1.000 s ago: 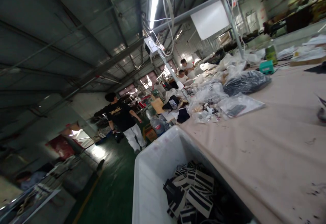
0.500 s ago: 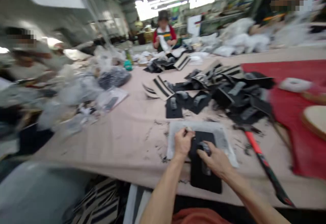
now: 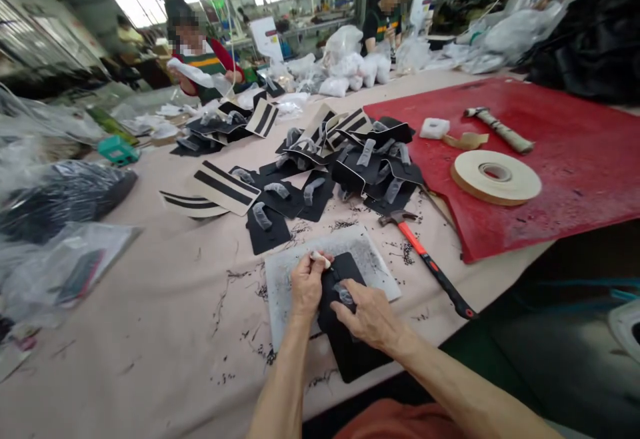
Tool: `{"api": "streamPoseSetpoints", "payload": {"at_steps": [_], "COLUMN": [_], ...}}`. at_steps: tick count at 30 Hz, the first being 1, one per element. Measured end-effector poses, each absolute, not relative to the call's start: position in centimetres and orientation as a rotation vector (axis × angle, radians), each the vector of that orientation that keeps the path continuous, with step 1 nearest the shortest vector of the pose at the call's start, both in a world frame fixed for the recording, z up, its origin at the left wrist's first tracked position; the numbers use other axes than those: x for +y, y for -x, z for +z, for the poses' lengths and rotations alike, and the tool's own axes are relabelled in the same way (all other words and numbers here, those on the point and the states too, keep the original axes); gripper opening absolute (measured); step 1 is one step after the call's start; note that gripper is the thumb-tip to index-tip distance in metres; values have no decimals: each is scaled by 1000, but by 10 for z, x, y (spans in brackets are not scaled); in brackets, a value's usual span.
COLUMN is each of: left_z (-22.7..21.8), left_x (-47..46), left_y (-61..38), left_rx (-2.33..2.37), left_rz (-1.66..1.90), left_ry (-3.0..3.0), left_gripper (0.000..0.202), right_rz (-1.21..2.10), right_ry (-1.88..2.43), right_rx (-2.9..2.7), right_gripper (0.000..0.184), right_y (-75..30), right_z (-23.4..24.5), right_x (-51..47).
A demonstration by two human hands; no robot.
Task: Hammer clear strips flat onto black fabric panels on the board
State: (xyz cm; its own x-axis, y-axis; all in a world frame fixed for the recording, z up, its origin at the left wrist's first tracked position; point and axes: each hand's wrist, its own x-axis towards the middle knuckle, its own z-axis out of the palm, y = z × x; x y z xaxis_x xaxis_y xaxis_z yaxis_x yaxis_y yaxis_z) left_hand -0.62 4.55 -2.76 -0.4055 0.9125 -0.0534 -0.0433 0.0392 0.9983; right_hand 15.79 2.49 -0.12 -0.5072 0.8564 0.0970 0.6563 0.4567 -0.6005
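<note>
A black panel [image 3: 350, 352] with rounded corners lies partly over a whitish board [image 3: 283, 292] at the near table edge. My left hand [image 3: 306, 286] is closed around a small white-ended tool [image 3: 320, 259], its tip hidden or too small to make out, close to the panel's upper left edge. My right hand [image 3: 373, 316] rests on the panel, thumb and fingers closed on a plastic-wrapped handle strap [image 3: 345, 294] attached to it. Right of the board lies a claw hammer [image 3: 425, 259] with a red and black grip.
Beyond the board are piled black panels [image 3: 270, 229] with wrapped straps and striped pieces [image 3: 227, 189]. A red sheet [image 3: 500, 226] carries a tape roll [image 3: 520, 189] and another hammer [image 3: 500, 129]. Plastic bags [image 3: 50, 186] lie left. Co-workers [image 3: 210, 66] sit across the table.
The view has swung to the right and sharpened, showing more of the red sheet. Both hands remain at the black panel in much the same pose.
</note>
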Motion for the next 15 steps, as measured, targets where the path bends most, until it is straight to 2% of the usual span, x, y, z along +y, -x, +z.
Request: {"api": "streamPoseSetpoints", "payload": {"at_steps": [5, 15], "left_z": [-24, -17], "left_x": [42, 40], "left_y": [8, 3], "left_rx": [1526, 1675], "left_rz": [1421, 1356], "left_ry": [-1014, -1171], "left_gripper": [32, 22], "right_rz": [693, 780], "right_ry": [1241, 1275], "right_rx": [-2292, -2347], "right_gripper": [32, 32], "right_y": [-160, -159], "right_z": [-5, 0], "right_x": [23, 22]}}
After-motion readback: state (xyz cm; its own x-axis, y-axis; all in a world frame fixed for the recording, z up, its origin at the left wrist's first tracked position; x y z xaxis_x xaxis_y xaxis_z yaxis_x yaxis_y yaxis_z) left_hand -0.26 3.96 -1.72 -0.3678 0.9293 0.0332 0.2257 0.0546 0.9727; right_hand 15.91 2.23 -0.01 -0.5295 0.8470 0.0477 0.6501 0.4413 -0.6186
